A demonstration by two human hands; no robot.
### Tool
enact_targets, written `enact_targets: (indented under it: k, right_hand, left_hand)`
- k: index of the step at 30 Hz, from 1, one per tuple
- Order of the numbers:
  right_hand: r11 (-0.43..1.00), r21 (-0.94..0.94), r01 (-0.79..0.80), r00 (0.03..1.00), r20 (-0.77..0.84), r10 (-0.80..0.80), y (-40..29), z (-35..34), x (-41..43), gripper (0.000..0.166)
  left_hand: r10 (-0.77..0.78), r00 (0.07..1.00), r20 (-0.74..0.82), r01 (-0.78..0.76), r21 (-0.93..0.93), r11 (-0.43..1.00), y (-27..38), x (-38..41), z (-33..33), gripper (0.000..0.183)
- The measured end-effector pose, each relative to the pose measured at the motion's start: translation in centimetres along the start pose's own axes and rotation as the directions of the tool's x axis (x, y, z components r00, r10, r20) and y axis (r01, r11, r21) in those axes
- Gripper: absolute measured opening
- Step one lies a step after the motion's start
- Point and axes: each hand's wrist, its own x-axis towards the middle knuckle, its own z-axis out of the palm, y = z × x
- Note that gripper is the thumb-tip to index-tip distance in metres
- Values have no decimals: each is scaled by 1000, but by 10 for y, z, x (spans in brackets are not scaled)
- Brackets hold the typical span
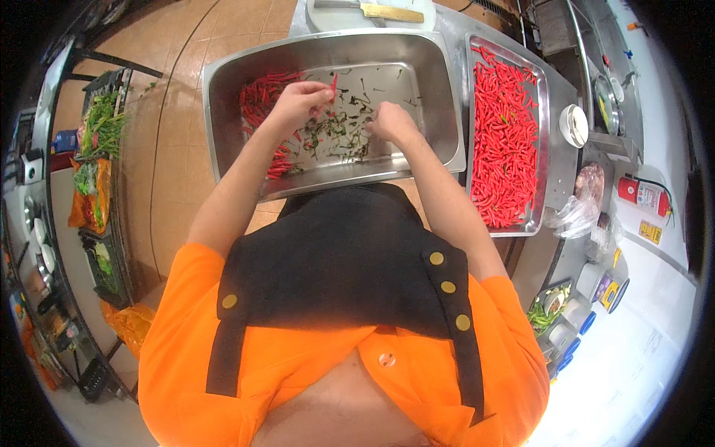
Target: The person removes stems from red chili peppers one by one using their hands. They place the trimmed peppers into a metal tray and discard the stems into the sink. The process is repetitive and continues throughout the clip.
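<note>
A deep stainless steel basin lies before me. My left hand is over its left half, its fingertips closed on a red chili pepper. To the right, my right hand hangs over the basin with its fingers bent together; whether they pinch anything is too small to tell. Red chilies with stems are heaped at the basin's left end. Loose green stems are scattered over the middle of its floor. Right of the basin, a steel tray holds many red chilies in a thick layer.
A cleaver rests on a round white cutting board beyond the basin. White bowls stand right of the tray, near plastic-wrapped food. Crates of green vegetables line the left side. A fire extinguisher is at the right wall.
</note>
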Motion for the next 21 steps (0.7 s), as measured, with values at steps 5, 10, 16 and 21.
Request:
enact_targets:
  k: [5, 10, 16, 21]
  right_hand:
    - [824, 562, 69, 995, 16, -94, 3, 5, -19, 15]
    - [464, 847, 260, 965, -218, -144, -10, -11, -59, 13]
    - [122, 937, 327, 944, -330, 1, 2, -25, -102, 11]
    - [-109, 955, 275, 961, -275, 9, 5, -19, -115, 12]
  left_hand:
    - [504, 768, 395, -598, 160, 785, 97, -11, 113, 49]
    - [589, 750, 299, -655, 458, 601, 97, -4, 136, 40]
    - [338, 923, 185, -375, 629, 681, 49, -26, 106, 26]
    - [223, 961, 167, -277, 487, 828, 29, -31, 107, 21]
